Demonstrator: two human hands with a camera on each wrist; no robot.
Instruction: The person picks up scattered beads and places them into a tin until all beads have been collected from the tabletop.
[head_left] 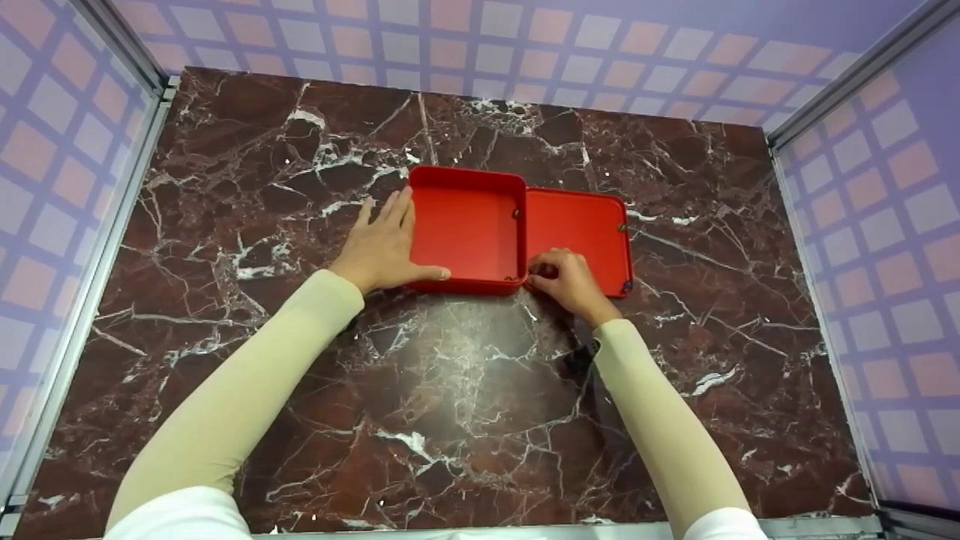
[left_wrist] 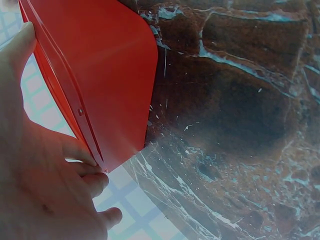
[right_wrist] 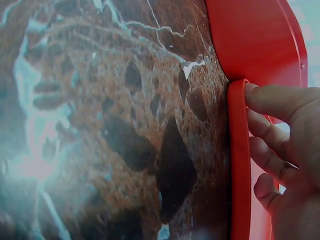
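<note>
A red open box (head_left: 465, 232) stands on the marbled table, its red shallow lid (head_left: 577, 225) lying inside up against its right side. My left hand (head_left: 382, 251) is spread along the box's left wall, with the thumb over the near rim. At the lid's near left corner, my right hand (head_left: 566, 281) has bent fingers just inside the rim; whether they pinch anything is hidden. Small round marble-like pieces lie along the right edges: one (head_left: 516, 214) in the box and one (head_left: 622, 227) in the lid. Another piece (head_left: 627, 286) sits at the lid's near right corner.
The dark red marbled tabletop (head_left: 450, 420) extends around the box. Checked panels in metal frames (head_left: 832, 71) border its back and sides. A dark small object (head_left: 595, 346) shows at the right sleeve's cuff.
</note>
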